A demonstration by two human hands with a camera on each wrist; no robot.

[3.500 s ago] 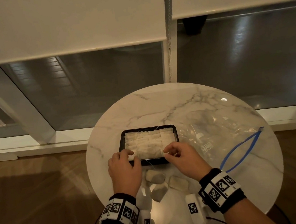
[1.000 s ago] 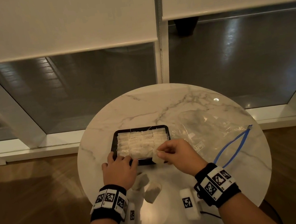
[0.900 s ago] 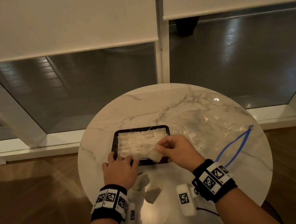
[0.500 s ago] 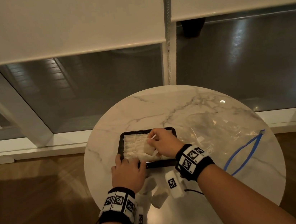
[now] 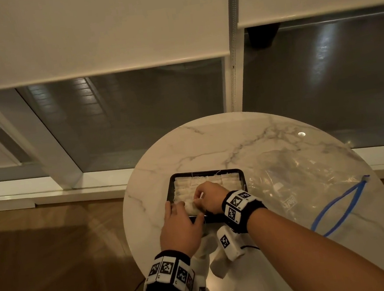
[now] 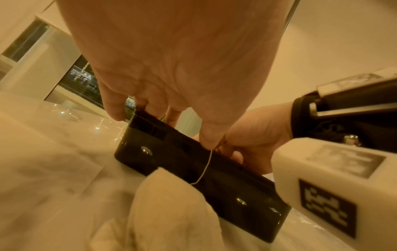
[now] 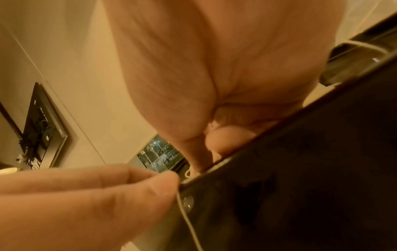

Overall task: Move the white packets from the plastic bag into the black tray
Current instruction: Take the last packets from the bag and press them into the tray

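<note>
A black tray packed with white packets stands mid-table. My right hand holds one white packet down in the tray's near-left corner, fingers curled over it. My left hand grips the tray's near-left rim, thumb outside, fingers reaching in and touching that packet. A thin string hangs from under the left thumb down the tray's wall. The clear plastic bag with a blue zip strip lies flat to the right; I cannot tell whether anything is inside.
Loose packets lie on the round marble table near its front edge, under my wrists; one shows large in the left wrist view. Windows and a wooden floor surround the table.
My right hand carried the packet from the tray's front right over its middle down to the near-left corner. My left hand slid forward onto the tray's rim and met it.
</note>
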